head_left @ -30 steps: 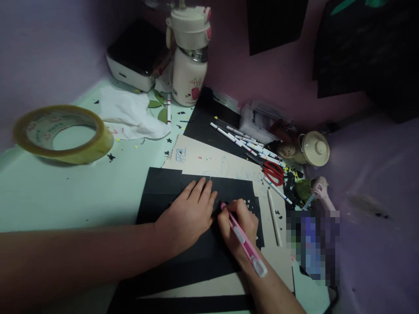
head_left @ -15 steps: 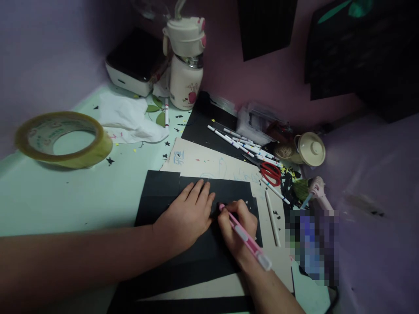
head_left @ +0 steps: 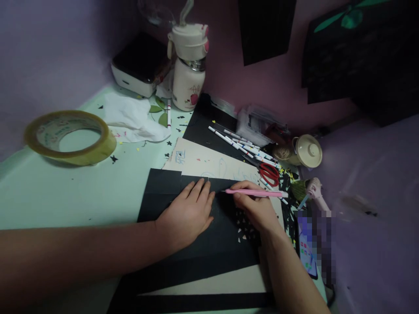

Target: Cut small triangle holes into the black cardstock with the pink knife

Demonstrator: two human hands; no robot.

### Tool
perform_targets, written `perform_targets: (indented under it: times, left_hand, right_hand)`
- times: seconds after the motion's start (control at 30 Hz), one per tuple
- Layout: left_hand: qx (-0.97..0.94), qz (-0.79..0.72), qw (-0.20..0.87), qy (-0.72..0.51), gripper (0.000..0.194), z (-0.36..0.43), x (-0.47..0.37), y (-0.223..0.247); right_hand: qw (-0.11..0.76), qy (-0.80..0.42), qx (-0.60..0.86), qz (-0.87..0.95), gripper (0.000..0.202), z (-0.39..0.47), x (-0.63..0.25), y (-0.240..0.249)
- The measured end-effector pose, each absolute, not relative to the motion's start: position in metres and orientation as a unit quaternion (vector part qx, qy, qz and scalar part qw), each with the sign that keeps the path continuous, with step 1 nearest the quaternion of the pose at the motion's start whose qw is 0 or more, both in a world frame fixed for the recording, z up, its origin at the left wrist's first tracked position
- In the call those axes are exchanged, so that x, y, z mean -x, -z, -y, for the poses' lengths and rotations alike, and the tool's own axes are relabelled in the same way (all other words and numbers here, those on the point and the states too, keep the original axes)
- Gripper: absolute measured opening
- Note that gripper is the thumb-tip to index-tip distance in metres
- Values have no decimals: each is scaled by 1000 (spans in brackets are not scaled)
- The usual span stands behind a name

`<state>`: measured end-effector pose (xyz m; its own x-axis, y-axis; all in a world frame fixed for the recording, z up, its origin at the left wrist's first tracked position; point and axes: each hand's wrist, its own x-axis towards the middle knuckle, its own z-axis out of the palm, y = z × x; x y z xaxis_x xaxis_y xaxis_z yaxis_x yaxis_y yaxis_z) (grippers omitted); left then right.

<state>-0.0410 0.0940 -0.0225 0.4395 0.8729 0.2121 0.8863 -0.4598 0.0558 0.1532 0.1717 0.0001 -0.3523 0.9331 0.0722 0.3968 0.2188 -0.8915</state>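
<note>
My left hand (head_left: 186, 213) lies flat on a sheet of black paper (head_left: 209, 259), fingers spread and pressing near its upper edge. In my right hand (head_left: 257, 209) is a slim pink craft knife (head_left: 255, 192), held like a pen and lying nearly sideways. Its fine tip points left, close to my left fingertips, at the paper; whether it touches cannot be seen clearly. Several small pale triangular cut-outs (head_left: 242, 231) show in the black paper below my right hand. Under the black sheet lies cream card (head_left: 191, 152) with blue drawn marks.
A large tape roll (head_left: 98, 150) and a crumpled tissue (head_left: 131, 117) lie at left. Behind stand a white bottle (head_left: 188, 83) and a black-topped box (head_left: 134, 83). White markers (head_left: 229, 141), red-handled scissors (head_left: 269, 174), black scraps and a phone (head_left: 307, 255) are at right.
My right hand has moved up and right, and the craft knife has swung from a steep slant to nearly level. The small cut-outs are now uncovered. My left hand stays put.
</note>
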Motion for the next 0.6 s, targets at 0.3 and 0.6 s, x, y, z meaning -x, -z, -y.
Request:
perform_targets:
  times: [0.3, 0.6]
  left_hand:
    - [842, 526, 38, 117, 50, -93, 39, 24]
    - [841, 526, 38, 120, 50, -94, 39, 22]
  right_hand:
    - [231, -493, 454, 705, 13, -171, -155, 0]
    - [210, -515, 441, 704, 13, -172, -155, 1]
